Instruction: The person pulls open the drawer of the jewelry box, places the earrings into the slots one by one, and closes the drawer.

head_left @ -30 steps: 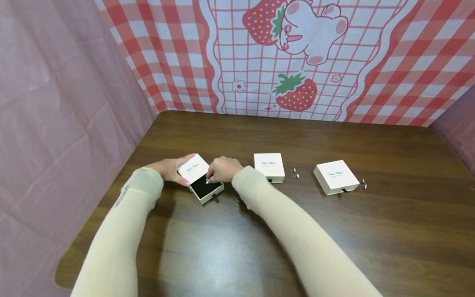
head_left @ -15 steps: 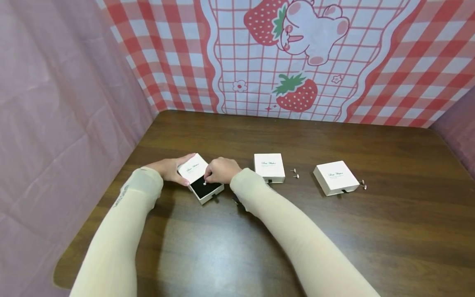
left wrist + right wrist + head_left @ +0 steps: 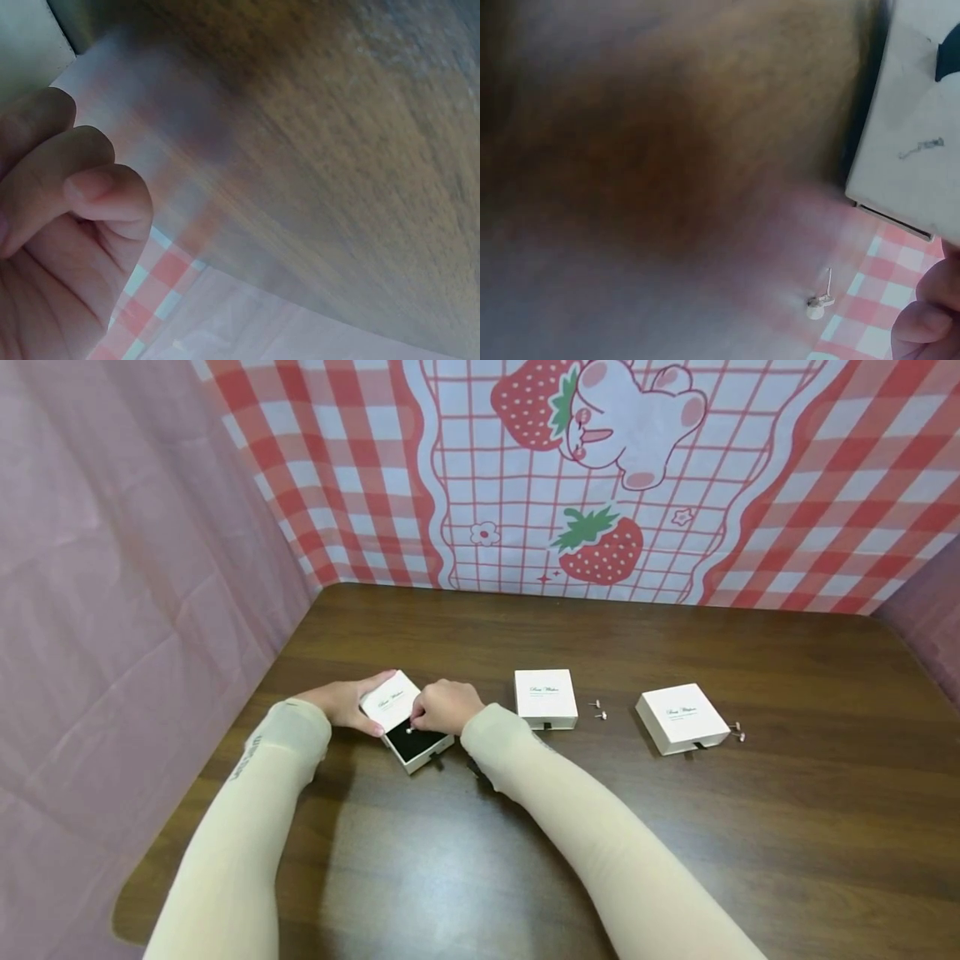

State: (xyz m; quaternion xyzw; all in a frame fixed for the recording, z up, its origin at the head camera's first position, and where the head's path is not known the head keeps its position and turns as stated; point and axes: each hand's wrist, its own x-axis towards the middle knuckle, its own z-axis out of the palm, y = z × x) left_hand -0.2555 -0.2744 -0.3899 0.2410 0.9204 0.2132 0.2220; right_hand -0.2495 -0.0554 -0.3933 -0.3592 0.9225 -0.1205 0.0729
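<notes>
At the table's left side, my left hand (image 3: pixel 347 703) grips the white cover (image 3: pixel 390 700) of a small jewelry box between thumb and fingers. The box's drawer (image 3: pixel 414 769) is slid partly out and shows a black insert (image 3: pixel 414 745). Over that insert, my right hand (image 3: pixel 448 707) pinches a small stud earring (image 3: pixel 409 730); its post is hidden. In the left wrist view, the left hand's fingers (image 3: pixel 94 184) are curled. The right wrist view has the drawer's white front (image 3: pixel 907 112), and another earring (image 3: pixel 817 302) lies on the table.
Two white jewelry boxes stand on the brown table (image 3: pixel 420 868): a middle box (image 3: pixel 545 695) and a right box (image 3: pixel 682 717). Beside the middle one lies a pair of earrings (image 3: pixel 601 712); another pair (image 3: pixel 738 732) lies beside the right one. A checked cloth (image 3: pixel 360 468) hangs behind.
My right hand has shifted slightly left with the earring, which now sits closer to the cover's edge over the black insert. The left hand and the boxes stay put.
</notes>
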